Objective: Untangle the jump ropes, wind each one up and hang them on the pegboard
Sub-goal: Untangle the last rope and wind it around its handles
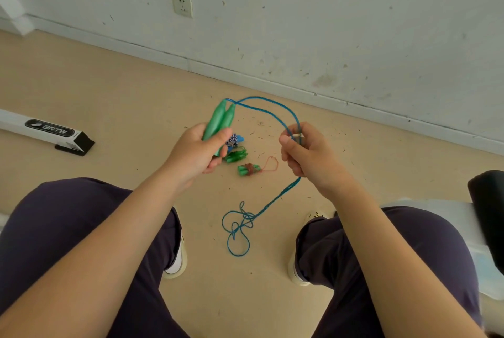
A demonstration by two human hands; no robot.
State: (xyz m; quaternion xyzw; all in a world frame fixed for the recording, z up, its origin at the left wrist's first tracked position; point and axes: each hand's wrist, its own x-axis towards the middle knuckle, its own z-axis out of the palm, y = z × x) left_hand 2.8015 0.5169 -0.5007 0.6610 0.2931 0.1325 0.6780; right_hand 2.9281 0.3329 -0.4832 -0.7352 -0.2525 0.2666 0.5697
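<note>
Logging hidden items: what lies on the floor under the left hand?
Below the left hand, a blue-and-white bundle and green wound rope peek out; their remainder is covered.

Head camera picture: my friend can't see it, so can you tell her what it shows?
A seated person's left hand grips two green jump rope handles together, while the right hand pinches their blue rope, which trails down into a tangle on the floor. Small wound-up ropes lie beyond.

Blue rope (261, 108) looping from paired green handles (219, 119), tangled below
</note>
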